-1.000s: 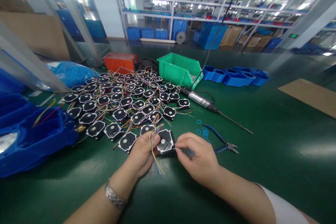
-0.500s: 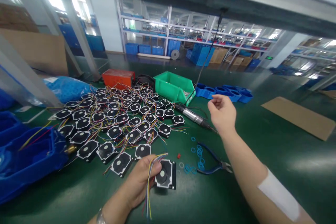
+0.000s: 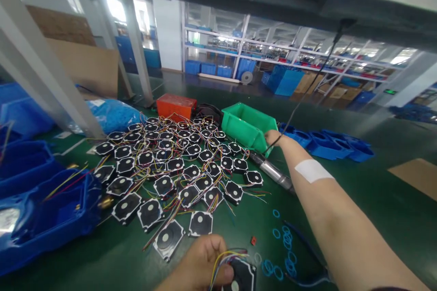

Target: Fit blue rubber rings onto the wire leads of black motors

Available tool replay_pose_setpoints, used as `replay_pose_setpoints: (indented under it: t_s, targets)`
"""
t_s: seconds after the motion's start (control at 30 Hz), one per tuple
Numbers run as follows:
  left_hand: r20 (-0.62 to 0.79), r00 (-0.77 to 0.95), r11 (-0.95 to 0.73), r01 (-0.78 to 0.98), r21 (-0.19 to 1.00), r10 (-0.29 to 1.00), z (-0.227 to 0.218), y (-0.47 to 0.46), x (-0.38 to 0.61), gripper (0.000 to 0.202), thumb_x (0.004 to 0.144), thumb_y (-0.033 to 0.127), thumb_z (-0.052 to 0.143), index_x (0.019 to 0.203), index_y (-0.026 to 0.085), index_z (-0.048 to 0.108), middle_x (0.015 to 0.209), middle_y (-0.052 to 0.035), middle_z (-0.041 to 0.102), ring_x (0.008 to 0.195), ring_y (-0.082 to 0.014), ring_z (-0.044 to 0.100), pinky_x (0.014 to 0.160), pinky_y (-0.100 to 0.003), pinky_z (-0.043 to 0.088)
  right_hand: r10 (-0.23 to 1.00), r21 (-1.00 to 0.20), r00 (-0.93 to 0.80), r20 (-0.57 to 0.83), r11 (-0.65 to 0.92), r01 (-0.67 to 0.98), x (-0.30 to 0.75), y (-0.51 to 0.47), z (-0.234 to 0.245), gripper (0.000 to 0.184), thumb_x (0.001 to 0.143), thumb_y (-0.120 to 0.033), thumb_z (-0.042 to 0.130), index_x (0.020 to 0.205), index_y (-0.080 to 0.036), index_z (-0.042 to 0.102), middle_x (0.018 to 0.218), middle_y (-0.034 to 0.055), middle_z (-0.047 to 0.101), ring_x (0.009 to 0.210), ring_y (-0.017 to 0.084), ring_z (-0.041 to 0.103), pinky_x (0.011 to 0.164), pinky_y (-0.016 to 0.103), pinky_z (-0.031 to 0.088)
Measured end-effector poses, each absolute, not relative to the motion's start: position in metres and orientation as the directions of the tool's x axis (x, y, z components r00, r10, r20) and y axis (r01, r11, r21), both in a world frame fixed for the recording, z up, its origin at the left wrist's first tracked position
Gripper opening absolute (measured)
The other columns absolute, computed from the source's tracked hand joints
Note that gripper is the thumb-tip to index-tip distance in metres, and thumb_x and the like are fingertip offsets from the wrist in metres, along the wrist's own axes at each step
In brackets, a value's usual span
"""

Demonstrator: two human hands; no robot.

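My left hand (image 3: 201,263) is closed on a black square fan (image 3: 241,277) with coloured wires, low at the frame's bottom edge. My right hand (image 3: 273,137) is stretched far forward to the rim of the green bin (image 3: 247,123); its fingers dip inside the bin and are hidden. A white patch sits on that forearm. An electric screwdriver (image 3: 271,171) on a hanging black cable lies just under the right arm. Many more black fans (image 3: 174,163) with wires are spread over the green table.
Small blue rings (image 3: 286,238) and blue-handled pliers (image 3: 309,254) lie by my right arm. An orange box (image 3: 175,107) stands behind the fans, blue trays (image 3: 324,143) to the right, blue bins (image 3: 41,209) and a blue bag (image 3: 111,115) to the left.
My right hand left the fan, rose over the table and reached forward to the green bin. My left hand kept the fan; the view tilted up, so it now sits lower.
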State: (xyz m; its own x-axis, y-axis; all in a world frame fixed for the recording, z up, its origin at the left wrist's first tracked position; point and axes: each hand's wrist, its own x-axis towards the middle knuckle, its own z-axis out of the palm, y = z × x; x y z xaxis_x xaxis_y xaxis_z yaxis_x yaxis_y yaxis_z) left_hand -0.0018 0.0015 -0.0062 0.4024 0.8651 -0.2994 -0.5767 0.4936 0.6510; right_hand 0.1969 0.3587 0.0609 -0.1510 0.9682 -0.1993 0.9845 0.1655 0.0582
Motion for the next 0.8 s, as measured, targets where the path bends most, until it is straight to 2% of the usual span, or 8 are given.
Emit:
replay_pose_setpoints:
  t_s: [0.1, 0.2, 0.3, 0.43, 0.53, 0.63, 0.73, 0.8]
  targets:
    - [-0.316, 0.422, 0.516, -0.546, 0.66, 0.85, -0.01, 0.002, -0.003, 0.049, 0.041, 0.04, 0.08, 0.061, 0.013, 0.044, 0.049, 0.0053, 0.046, 0.043, -0.0021, 0.035, 0.044, -0.018, 0.02, 0.966, 0.064, -0.129, -0.224, 0.147, 0.987, 0.197, 0.366, 0.056, 0.031, 0.085, -0.033, 0.044, 0.093, -0.004, 0.052, 0.091, 0.0063, 0.048, 0.096, 0.007, 0.045, 0.092, 0.026, 0.04]
    - [-0.304, 0.416, 0.506, -0.569, 0.648, 0.857, -0.014, 0.002, -0.002, 0.05, 0.041, 0.041, 0.08, 0.061, 0.013, 0.044, 0.052, 0.0039, 0.049, 0.046, -0.0034, 0.039, 0.045, -0.018, 0.022, 0.978, -0.003, -0.116, -0.173, 0.118, 0.993, 0.199, 0.364, 0.053, 0.03, 0.084, -0.032, 0.045, 0.095, -0.004, 0.052, 0.094, 0.0065, 0.048, 0.1, 0.008, 0.043, 0.094, 0.028, 0.038]
    - [-0.307, 0.409, 0.507, -0.603, 0.616, 0.859, -0.015, 0.0, -0.001, 0.047, 0.043, 0.035, 0.081, 0.062, 0.014, 0.043, 0.053, 0.0039, 0.048, 0.048, -0.0039, 0.04, 0.047, -0.018, 0.024, 0.992, -0.131, -0.078, -0.1, 0.064, 0.989, 0.204, 0.356, 0.056, 0.03, 0.081, -0.031, 0.05, 0.096, -0.005, 0.053, 0.093, 0.0056, 0.049, 0.096, 0.007, 0.045, 0.093, 0.029, 0.039]
    - [-0.261, 0.391, 0.465, -0.651, 0.599, 0.883, -0.009, -0.002, 0.0, 0.04, 0.05, 0.027, 0.079, 0.064, 0.013, 0.044, 0.062, 0.0011, 0.053, 0.054, -0.005, 0.044, 0.052, -0.017, 0.029, 0.999, -0.349, 0.034, 0.001, -0.031, 0.936, 0.209, 0.337, 0.066, 0.029, 0.076, -0.029, 0.057, 0.091, -0.005, 0.055, 0.081, 0.0031, 0.051, 0.082, 0.005, 0.048, 0.086, 0.025, 0.042]
    - [-0.213, 0.399, 0.44, -0.658, 0.611, 0.892, -0.004, -0.004, 0.0, 0.036, 0.052, 0.025, 0.077, 0.069, 0.013, 0.048, 0.069, -0.0013, 0.057, 0.06, -0.0076, 0.049, 0.055, -0.018, 0.033, 0.982, -0.546, 0.158, 0.106, -0.076, 0.835, 0.21, 0.315, 0.079, 0.023, 0.076, -0.022, 0.052, 0.091, -0.004, 0.055, 0.079, 0.0033, 0.052, 0.073, 0.003, 0.048, 0.078, 0.02, 0.044]
    - [-0.195, 0.393, 0.419, -0.635, 0.649, 0.899, -0.002, -0.005, -0.001, 0.034, 0.052, 0.022, 0.078, 0.073, 0.013, 0.052, 0.068, -0.0006, 0.058, 0.06, -0.0076, 0.051, 0.056, -0.018, 0.036, 0.944, -0.736, 0.289, 0.157, -0.084, 0.672, 0.206, 0.273, 0.092, 0.028, 0.078, -0.019, 0.041, 0.099, -0.003, 0.05, 0.089, 0.0081, 0.052, 0.067, 0.002, 0.049, 0.07, 0.017, 0.045]
    - [-0.204, 0.387, 0.413, -0.598, 0.687, 0.899, -0.002, -0.006, 0.0, 0.034, 0.048, 0.022, 0.079, 0.071, 0.012, 0.056, 0.067, -0.0012, 0.06, 0.059, -0.0079, 0.053, 0.057, -0.018, 0.038, 0.956, -0.864, 0.278, 0.095, -0.059, 0.5, 0.201, 0.201, 0.098, 0.035, 0.074, -0.02, 0.042, 0.104, -0.002, 0.042, 0.095, 0.0124, 0.051, 0.067, 0.003, 0.051, 0.067, 0.016, 0.047]
    - [-0.219, 0.387, 0.417, -0.565, 0.712, 0.896, -0.002, -0.007, 0.001, 0.034, 0.046, 0.023, 0.08, 0.07, 0.012, 0.058, 0.067, -0.0021, 0.062, 0.059, -0.0085, 0.054, 0.056, -0.019, 0.039, 0.986, -0.906, 0.167, 0.005, -0.066, 0.419, 0.198, 0.142, 0.095, 0.04, 0.067, -0.023, 0.052, 0.1, -0.002, 0.044, 0.085, 0.0103, 0.054, 0.062, 0.006, 0.053, 0.062, 0.019, 0.047]
